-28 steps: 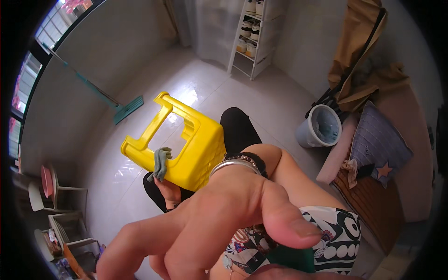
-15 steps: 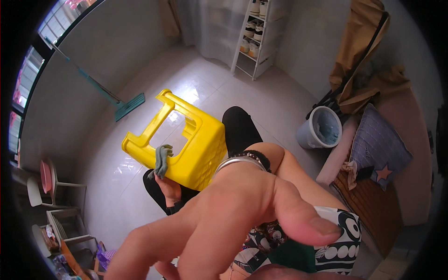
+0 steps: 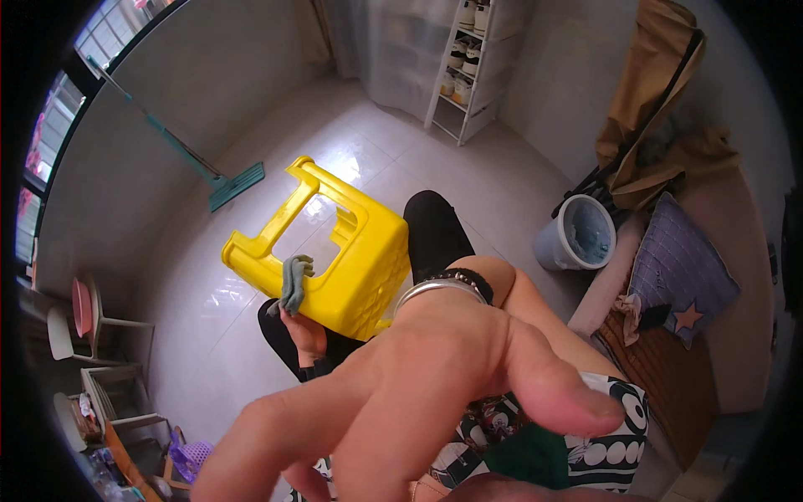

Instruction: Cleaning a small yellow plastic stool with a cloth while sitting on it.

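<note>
A yellow plastic stool lies tipped over across my black-trousered legs. Against its near left edge, my left hand is closed on a grey-green cloth, which bunches up over the stool's side; part of the fingers is hidden behind the cloth. Very close to the camera, my right hand is raised with thumb and fingers spread, holding nothing that I can see. It wears a silver bangle and a dark beaded bracelet at the wrist. Its fingertips run out of the picture's lower edge.
A green flat mop leans at the far left wall. A white shoe rack stands at the back. To the right are a grey-white bucket and a sofa with a blue cushion. Chairs stand at the left.
The whole view has shifted slightly, so the room and stool sit a little differently in the picture. My right hand appears slightly farther right. The left hand's hold looks the same.
</note>
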`<state>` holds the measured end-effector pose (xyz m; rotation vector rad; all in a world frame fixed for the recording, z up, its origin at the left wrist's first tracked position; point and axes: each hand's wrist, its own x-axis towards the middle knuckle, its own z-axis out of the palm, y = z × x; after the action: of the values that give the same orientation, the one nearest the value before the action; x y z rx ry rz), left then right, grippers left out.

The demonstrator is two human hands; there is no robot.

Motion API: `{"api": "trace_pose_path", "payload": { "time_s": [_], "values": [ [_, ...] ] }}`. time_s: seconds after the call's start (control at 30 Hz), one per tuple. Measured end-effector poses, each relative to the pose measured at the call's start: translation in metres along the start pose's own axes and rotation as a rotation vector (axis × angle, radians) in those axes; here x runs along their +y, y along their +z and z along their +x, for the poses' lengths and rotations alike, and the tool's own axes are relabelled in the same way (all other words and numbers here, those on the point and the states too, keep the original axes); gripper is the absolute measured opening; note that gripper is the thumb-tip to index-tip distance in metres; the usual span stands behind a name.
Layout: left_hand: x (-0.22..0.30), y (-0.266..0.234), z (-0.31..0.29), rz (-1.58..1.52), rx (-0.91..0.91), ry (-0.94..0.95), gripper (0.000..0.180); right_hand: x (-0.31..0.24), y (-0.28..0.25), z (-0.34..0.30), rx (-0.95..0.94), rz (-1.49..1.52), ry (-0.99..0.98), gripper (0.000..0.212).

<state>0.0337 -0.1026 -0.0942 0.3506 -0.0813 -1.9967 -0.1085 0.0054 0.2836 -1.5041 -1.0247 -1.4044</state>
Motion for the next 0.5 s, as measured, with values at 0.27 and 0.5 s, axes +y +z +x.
{"api": "trace_pose_path", "payload": {
  "time_s": [0.27, 0.5],
  "values": [
    [0.000, 0.004, -0.002, 0.004, 0.001, -0.003, 0.049, 0.001, 0.001, 0.001, -0.008, -0.013, -0.010, 0.085],
    [-0.005, 0.047, -0.019, 0.497, -0.019, 0.079, 0.049, -0.005, 0.003, 0.001, -0.007, 0.000, -0.017, 0.085]
  ]
}}
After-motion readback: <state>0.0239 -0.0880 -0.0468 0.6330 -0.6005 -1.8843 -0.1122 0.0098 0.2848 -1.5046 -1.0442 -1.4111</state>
